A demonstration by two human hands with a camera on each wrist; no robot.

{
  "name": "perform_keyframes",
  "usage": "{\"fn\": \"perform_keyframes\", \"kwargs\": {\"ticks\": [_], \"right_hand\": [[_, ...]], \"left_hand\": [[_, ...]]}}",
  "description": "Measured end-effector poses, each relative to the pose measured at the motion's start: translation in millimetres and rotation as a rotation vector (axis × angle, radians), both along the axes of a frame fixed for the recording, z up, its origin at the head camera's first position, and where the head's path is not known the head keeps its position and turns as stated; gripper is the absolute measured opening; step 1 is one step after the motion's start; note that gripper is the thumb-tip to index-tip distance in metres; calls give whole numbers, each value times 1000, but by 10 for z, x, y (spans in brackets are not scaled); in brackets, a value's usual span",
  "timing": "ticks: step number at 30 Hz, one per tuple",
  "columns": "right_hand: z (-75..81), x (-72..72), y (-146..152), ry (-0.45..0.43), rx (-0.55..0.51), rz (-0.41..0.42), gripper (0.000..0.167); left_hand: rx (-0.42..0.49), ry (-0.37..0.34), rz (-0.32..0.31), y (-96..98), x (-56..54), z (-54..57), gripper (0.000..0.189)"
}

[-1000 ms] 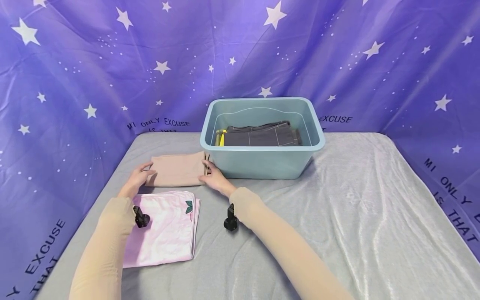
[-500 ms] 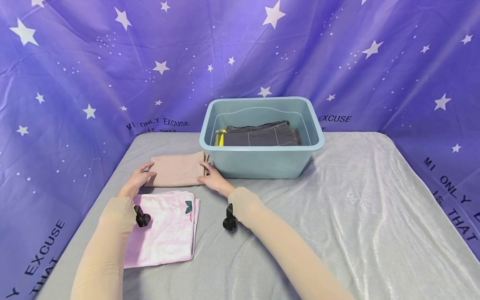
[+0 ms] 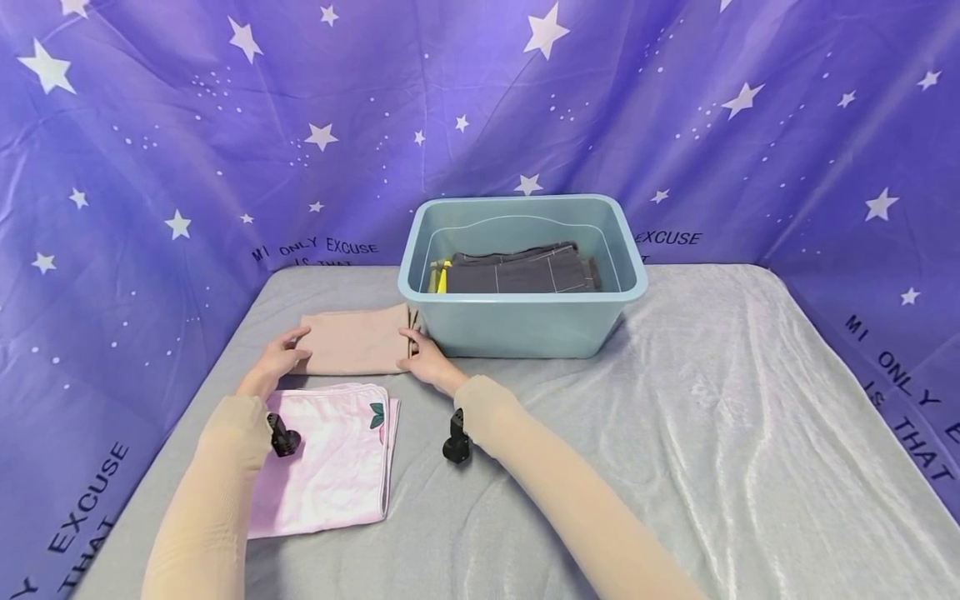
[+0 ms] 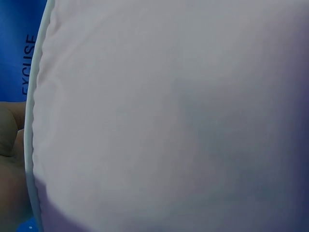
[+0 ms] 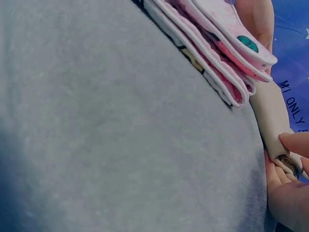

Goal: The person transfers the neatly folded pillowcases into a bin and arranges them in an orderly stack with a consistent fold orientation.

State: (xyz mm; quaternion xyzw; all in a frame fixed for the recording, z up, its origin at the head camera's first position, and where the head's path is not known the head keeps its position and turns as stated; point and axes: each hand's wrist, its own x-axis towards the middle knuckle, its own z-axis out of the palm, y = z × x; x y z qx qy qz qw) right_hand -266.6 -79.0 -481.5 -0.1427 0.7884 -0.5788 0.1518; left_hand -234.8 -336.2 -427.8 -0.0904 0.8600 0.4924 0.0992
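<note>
A folded beige cloth (image 3: 352, 340) lies on the grey-covered table, left of the blue tub. Its left end is in my left hand (image 3: 278, 360), the fingers on top of the edge. My right hand (image 3: 427, 360) pinches the right end; in the right wrist view, thumb and fingers (image 5: 289, 198) close round the layered end of the beige cloth (image 5: 271, 116). Just nearer lies a folded pink cloth (image 3: 330, 467) with a green leaf print and pale piping, partly under my left forearm. That pink cloth (image 4: 145, 106) fills most of the left wrist view, hiding much of the hand.
The blue plastic tub (image 3: 525, 325) stands at the back middle, right beside my right hand. Inside are a folded dark checked cloth (image 3: 517, 273) and something yellow (image 3: 442, 277). A purple star-printed curtain (image 3: 480, 100) hangs behind and at both sides of the table (image 3: 712, 433).
Both hands stay at the ends of the beige cloth. The right-hand fingers have shifted slightly at its right end; the tub and pink cloth have not moved.
</note>
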Motion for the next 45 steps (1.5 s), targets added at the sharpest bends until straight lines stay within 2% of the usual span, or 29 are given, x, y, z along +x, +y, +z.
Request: {"fn": "perform_keyframes", "kwargs": {"ticks": [3, 5, 6, 10, 11, 12, 13, 15, 17, 20, 22, 24, 26, 27, 28, 30, 34, 37, 39, 42, 45], "right_hand": [[-405, -259, -89, 33, -18, 9, 69], [-561, -354, -130, 39, -18, 5, 71], [-577, -361, -130, 45, -19, 5, 71], [-342, -214, -73, -5, -12, -9, 70], [-364, -219, -73, 20, -7, -12, 68], [-416, -264, -56, 6, -35, -4, 68], [-467, -298, -74, 4, -21, -11, 66], [-756, -474, -134, 43, -7, -16, 63], [-1129, -710, -218, 65, -5, -21, 60], [-1590, -1004, -324, 88, -3, -30, 58], [-1805, -1143, -374, 99, -13, -38, 59], [-1903, -1203, -407, 117, -9, -51, 63], [-1835, -1161, -404, 121, -12, -57, 67], [-1722, -1098, -389, 106, -11, -56, 69], [-1543, -996, -359, 85, -4, -55, 70], [-1154, -746, -265, 109, -9, -40, 70], [-207, -144, -44, 71, -14, -23, 65], [202, 102, 31, 44, -11, -27, 62], [308, 158, 49, 60, -16, -20, 59], [373, 192, 53, 93, -14, -1, 58], [405, 198, 53, 110, -1, 22, 59]], "left_hand": [[-2, 12, -12, -17, 5, -7, 57], [3, 17, -16, -29, 5, -12, 57], [8, 18, -17, -31, 8, -11, 57], [26, 25, -20, -36, 14, -10, 56], [26, 28, -21, -33, 18, -8, 56], [24, 30, -25, -30, 21, -6, 56], [24, 31, -26, -25, 25, -4, 56], [24, 30, -23, -17, 32, -2, 56], [24, 28, -24, -9, 38, 3, 56], [41, 28, -30, -6, 38, 7, 57], [52, 28, -36, -5, 34, 9, 58], [50, 31, -43, -3, 30, 10, 59], [41, 31, -37, -2, 26, 8, 60], [39, 31, -30, -1, 26, 10, 61], [36, 33, -27, -2, 25, 13, 61], [37, 37, -13, -6, 27, 22, 62], [61, 50, 9, -15, 34, 53, 62], [63, 54, 20, -19, 50, 88, 62], [58, 56, 20, -22, 71, 114, 61], [70, 56, 24, -39, 103, 150, 60], [134, 64, 30, -59, 137, 189, 61]]}}
